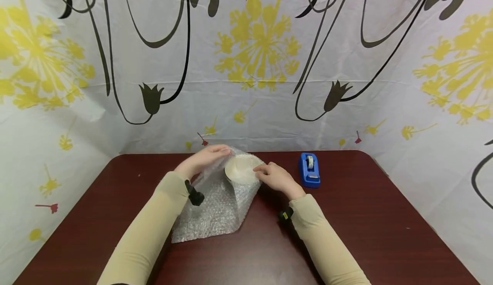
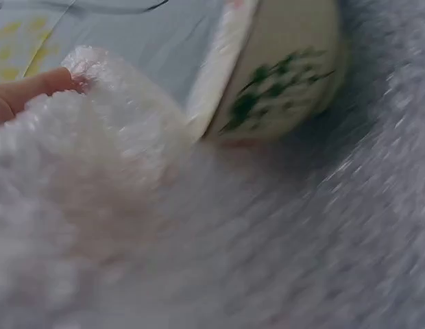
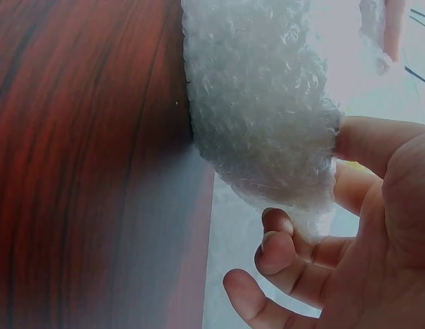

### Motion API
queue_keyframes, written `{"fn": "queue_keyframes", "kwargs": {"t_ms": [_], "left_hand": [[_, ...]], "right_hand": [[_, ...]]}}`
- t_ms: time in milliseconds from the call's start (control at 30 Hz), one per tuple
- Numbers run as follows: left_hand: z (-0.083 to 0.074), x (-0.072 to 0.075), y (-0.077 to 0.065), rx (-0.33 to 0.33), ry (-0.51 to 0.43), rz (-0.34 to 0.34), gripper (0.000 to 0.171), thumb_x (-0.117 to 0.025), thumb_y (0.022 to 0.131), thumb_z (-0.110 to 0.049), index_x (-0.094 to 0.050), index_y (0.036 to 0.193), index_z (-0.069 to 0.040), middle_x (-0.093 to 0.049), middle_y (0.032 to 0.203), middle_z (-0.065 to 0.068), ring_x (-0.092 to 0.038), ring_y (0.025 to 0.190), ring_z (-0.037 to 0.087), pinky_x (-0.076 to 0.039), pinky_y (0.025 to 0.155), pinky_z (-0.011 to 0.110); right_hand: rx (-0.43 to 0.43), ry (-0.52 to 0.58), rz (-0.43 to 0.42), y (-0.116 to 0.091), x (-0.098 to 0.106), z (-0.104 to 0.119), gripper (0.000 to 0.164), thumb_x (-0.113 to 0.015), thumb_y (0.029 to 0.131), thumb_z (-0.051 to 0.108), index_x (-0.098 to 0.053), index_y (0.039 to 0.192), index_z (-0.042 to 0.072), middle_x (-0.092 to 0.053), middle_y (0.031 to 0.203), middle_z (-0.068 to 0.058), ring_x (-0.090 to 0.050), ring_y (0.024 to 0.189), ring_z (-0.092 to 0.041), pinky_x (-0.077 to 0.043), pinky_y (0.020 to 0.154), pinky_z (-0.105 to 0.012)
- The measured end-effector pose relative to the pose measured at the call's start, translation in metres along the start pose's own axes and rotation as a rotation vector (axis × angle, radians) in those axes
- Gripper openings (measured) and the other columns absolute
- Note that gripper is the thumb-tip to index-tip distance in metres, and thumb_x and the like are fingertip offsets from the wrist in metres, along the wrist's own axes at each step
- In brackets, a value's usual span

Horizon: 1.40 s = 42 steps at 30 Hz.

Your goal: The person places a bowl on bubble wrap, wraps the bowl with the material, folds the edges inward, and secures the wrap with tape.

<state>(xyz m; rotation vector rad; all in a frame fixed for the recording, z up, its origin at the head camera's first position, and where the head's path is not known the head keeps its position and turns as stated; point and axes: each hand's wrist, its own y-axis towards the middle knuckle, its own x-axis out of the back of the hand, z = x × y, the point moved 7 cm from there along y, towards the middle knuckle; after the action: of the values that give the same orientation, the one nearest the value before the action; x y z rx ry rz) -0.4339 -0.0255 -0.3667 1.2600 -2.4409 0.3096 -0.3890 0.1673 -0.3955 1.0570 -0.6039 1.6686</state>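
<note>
A cream bowl (image 1: 240, 168) with a green leafy pattern lies in a sheet of bubble wrap (image 1: 215, 212) on the table. In the left wrist view, the bowl (image 2: 288, 75) shows its patterned side, bubble wrap beneath it. My left hand (image 1: 205, 158) grips the raised left edge of the wrap beside the bowl; its thumb and most fingers are blurred or hidden behind the sheet. On the bowl's right side, my right hand (image 1: 278, 179) pinches wrap folded up against the bowl. The right wrist view shows the right hand's (image 3: 349, 212) curled fingers on the wrap (image 3: 267, 103).
A blue tape dispenser (image 1: 309, 170) with a roll in it stands to the right of my right hand, near the back of the dark red-brown table (image 1: 366, 216). Behind the table hangs a white curtain (image 1: 246, 118) with yellow and dark flower prints.
</note>
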Motion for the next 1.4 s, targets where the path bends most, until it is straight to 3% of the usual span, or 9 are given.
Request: {"fn": "queue_keyframes", "kwargs": {"t_ms": [167, 300, 400, 533, 700, 1000, 1200, 1300, 1400], "left_hand": [[-0.002, -0.03, 0.006, -0.023, 0.135, 0.107, 0.036, -0.041, 0.093, -0.037, -0.056, 0.104, -0.006, -0.035, 0.135, 0.006, -0.027, 0.126, 0.02, -0.028, 0.096, 0.043], [-0.004, -0.044, 0.008, -0.066, 0.423, 0.13, 0.032, -0.036, 0.094, -0.035, -0.057, 0.092, -0.011, -0.019, 0.144, 0.006, -0.012, 0.132, 0.02, -0.01, 0.102, 0.048], [-0.008, -0.053, 0.01, -0.108, 0.676, 0.118, 0.032, -0.032, 0.095, -0.038, -0.058, 0.097, -0.02, -0.018, 0.144, 0.007, -0.009, 0.132, 0.023, 0.004, 0.1, 0.052], [-0.006, -0.062, 0.011, -0.08, 0.872, 0.074, 0.035, -0.031, 0.094, -0.041, -0.057, 0.111, -0.027, -0.017, 0.144, 0.007, -0.01, 0.132, 0.023, 0.002, 0.101, 0.051], [-0.007, -0.067, 0.013, -0.013, 0.958, 0.026, 0.028, -0.038, 0.091, -0.037, -0.063, 0.104, -0.03, -0.018, 0.144, 0.005, -0.01, 0.132, 0.021, -0.001, 0.102, 0.05], [-0.014, -0.076, 0.017, 0.066, 1.113, 0.052, 0.021, -0.049, 0.087, -0.036, -0.067, 0.097, -0.032, -0.023, 0.143, 0.0, -0.011, 0.132, 0.018, 0.005, 0.102, 0.049], [-0.02, -0.081, 0.019, 0.045, 1.211, 0.021, 0.02, -0.051, 0.086, -0.037, -0.069, 0.091, -0.03, -0.042, 0.13, -0.001, -0.03, 0.123, 0.022, -0.014, 0.101, 0.046], [-0.017, -0.081, 0.02, 0.057, 1.186, 0.06, 0.024, -0.05, 0.086, -0.043, -0.068, 0.092, -0.029, -0.048, 0.12, -0.001, -0.043, 0.111, 0.02, -0.024, 0.096, 0.043], [-0.012, -0.079, 0.02, 0.091, 1.076, 0.135, 0.029, -0.048, 0.085, -0.048, -0.068, 0.092, -0.029, -0.056, 0.107, -0.006, -0.052, 0.098, 0.016, -0.021, 0.098, 0.045]], "right_hand": [[-0.005, -0.007, 0.005, 0.001, -0.003, -0.001, 0.029, -0.05, 0.088, 0.031, -0.062, 0.111, 0.019, -0.052, 0.089, 0.002, -0.049, 0.076, -0.011, -0.041, 0.068, -0.03], [-0.013, 0.006, 0.009, 0.001, -0.003, -0.001, 0.03, -0.05, 0.087, 0.033, -0.062, 0.111, 0.018, -0.052, 0.089, 0.002, -0.05, 0.077, -0.011, -0.042, 0.069, -0.03], [-0.019, 0.004, 0.012, 0.001, -0.002, -0.002, 0.03, -0.05, 0.088, 0.034, -0.062, 0.111, 0.019, -0.052, 0.09, 0.003, -0.05, 0.078, -0.01, -0.042, 0.069, -0.03], [-0.017, -0.003, 0.015, 0.003, -0.003, -0.001, 0.03, -0.049, 0.088, 0.034, -0.062, 0.112, 0.019, -0.053, 0.091, 0.003, -0.05, 0.079, -0.011, -0.042, 0.069, -0.03], [-0.009, -0.019, 0.009, 0.005, -0.001, 0.002, 0.034, -0.048, 0.089, 0.034, -0.057, 0.118, 0.02, -0.056, 0.093, 0.001, -0.05, 0.085, -0.013, -0.042, 0.072, -0.032], [-0.04, -0.052, 0.042, 0.0, -0.002, 0.003, 0.047, -0.046, 0.089, 0.04, -0.04, 0.134, 0.024, -0.054, 0.106, -0.01, -0.048, 0.097, -0.022, -0.04, 0.079, -0.039], [-0.068, -0.029, 0.04, -0.002, -0.003, 0.001, 0.05, -0.046, 0.089, 0.04, -0.036, 0.135, 0.023, -0.027, 0.136, -0.018, -0.039, 0.117, -0.028, -0.036, 0.088, -0.044], [-0.031, -0.034, 0.02, -0.003, -0.002, 0.005, 0.047, -0.046, 0.089, 0.038, -0.04, 0.133, 0.022, -0.015, 0.143, -0.014, -0.023, 0.126, -0.032, -0.027, 0.092, -0.054], [0.035, -0.058, -0.004, -0.003, 0.0, 0.013, 0.04, -0.047, 0.09, 0.035, -0.048, 0.128, 0.022, -0.02, 0.143, -0.01, -0.016, 0.129, -0.032, -0.022, 0.09, -0.06]]}}
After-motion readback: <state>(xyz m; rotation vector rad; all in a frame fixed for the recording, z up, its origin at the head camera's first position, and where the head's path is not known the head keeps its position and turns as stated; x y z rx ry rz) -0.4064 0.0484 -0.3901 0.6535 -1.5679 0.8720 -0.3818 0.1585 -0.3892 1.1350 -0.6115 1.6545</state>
